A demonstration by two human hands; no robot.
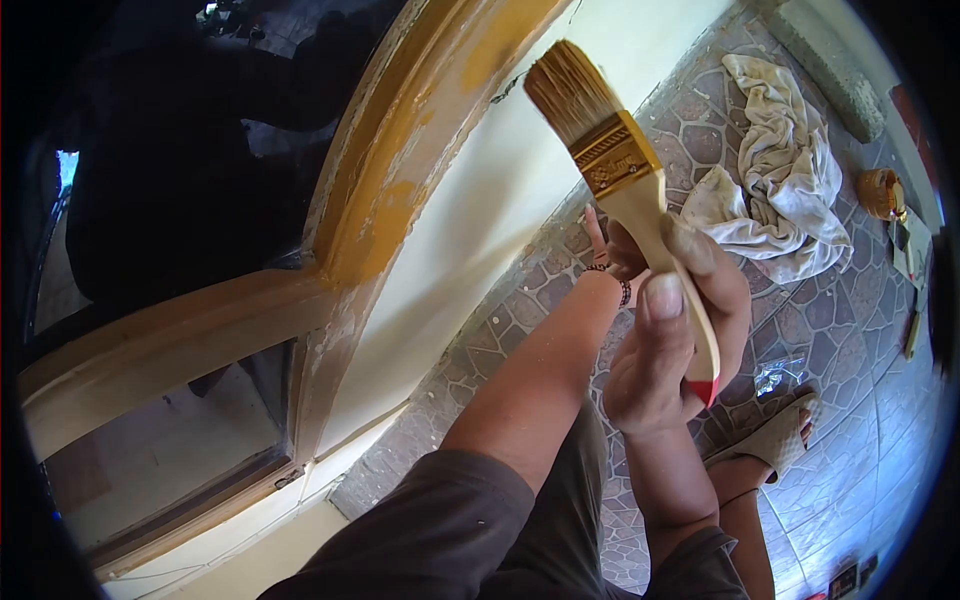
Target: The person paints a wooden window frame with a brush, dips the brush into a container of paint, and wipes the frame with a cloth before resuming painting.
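Observation:
My right hand (670,340) is closed round the pale handle of a flat paintbrush (617,160), thumb in front. The brush is tilted, with brown-stained bristles at the top, a gold-coloured metal band and a red handle end. Behind the handle is my left hand (617,248), a dark beaded band at its wrist. One of its fingers stretches out; the others are partly hidden by the brush and my right hand, and nothing shows held there. To the left, a wooden frame (370,240) has patches of orange-brown coating and bare-looking wood.
A crumpled whitish cloth (790,180) lies on the stone-patterned floor (540,290). At the far right are an orange-brown stained container (880,194) and a thin tool (912,334). Clear plastic (779,375) lies near a sandalled foot (765,450). Dark glass (200,150) fills the frame.

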